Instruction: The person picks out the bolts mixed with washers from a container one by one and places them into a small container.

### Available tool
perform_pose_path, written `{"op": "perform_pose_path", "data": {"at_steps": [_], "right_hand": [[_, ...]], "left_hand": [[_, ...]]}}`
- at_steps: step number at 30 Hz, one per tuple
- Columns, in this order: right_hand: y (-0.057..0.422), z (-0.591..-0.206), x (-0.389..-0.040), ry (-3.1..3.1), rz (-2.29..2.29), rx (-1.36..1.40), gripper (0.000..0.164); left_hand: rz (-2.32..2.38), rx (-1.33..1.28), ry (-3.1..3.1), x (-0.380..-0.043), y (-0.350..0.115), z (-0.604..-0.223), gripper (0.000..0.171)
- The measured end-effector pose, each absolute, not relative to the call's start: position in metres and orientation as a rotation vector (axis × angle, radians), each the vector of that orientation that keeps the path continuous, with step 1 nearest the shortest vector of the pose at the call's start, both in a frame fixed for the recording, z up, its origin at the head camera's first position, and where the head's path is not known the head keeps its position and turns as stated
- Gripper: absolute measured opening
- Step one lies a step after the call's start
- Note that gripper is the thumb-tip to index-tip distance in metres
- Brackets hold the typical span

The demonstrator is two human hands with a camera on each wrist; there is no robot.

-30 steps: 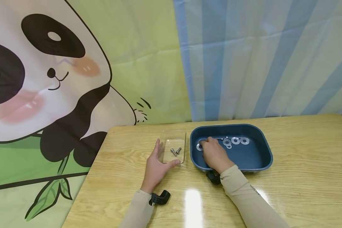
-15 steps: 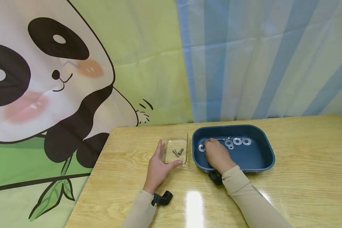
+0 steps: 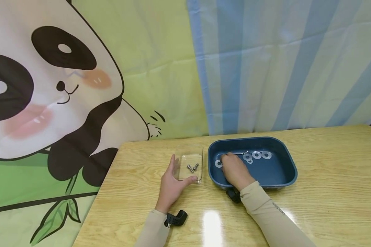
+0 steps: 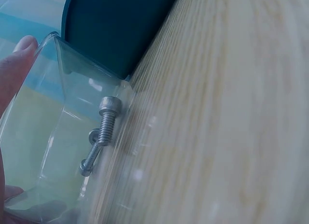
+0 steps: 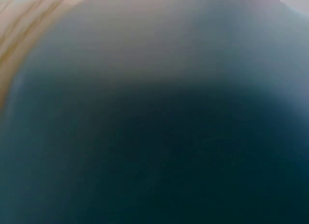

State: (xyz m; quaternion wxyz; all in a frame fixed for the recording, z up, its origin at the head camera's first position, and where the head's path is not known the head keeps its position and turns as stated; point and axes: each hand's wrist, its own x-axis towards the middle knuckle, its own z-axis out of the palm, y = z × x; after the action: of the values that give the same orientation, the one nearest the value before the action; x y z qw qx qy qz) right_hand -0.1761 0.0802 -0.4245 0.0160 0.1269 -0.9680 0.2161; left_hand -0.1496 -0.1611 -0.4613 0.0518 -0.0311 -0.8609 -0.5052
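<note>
My left hand (image 3: 170, 188) holds a small clear plastic box (image 3: 180, 174) by its near left corner, with the thumb (image 4: 17, 64) at the rim in the left wrist view. Two silvery socket-head screws (image 4: 107, 119) lie inside the box. My right hand (image 3: 236, 172) reaches into the left part of a dark blue bin (image 3: 272, 173), fingers bent down toward its floor. Those fingertips are hidden, and I cannot tell what they hold. Beside them lies a flat metal washer (image 3: 218, 163). Blurred bin wall (image 5: 154, 151) fills most of the right wrist view.
Further washers (image 3: 266, 155) and a small screw (image 3: 246, 152) lie toward the back of the bin. Both containers stand side by side on a light wooden table (image 3: 334, 178). A printed curtain (image 3: 160, 68) hangs behind the table's far edge.
Both hands stay in nearly the same places, left on the clear box, right inside the bin. The head view has shifted slightly.
</note>
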Motion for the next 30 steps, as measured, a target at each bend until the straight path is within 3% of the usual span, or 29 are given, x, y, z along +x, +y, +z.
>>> {"op": "perform_pose_path", "data": {"at_steps": [15, 30], "right_hand": [[0.0807, -0.4233, -0.1773, -3.044, 0.784, 0.343, 0.009], [0.0824, -0.4192, -0.1787, -2.977, 0.902, 0.311, 0.021]], "left_hand": [[-1.531, -0.083, -2.623, -0.1502, -0.1603, -0.4602, 0.121], [-1.548, -0.106, -2.62, -0.1533, -0.162, -0.4622, 0.122]]}}
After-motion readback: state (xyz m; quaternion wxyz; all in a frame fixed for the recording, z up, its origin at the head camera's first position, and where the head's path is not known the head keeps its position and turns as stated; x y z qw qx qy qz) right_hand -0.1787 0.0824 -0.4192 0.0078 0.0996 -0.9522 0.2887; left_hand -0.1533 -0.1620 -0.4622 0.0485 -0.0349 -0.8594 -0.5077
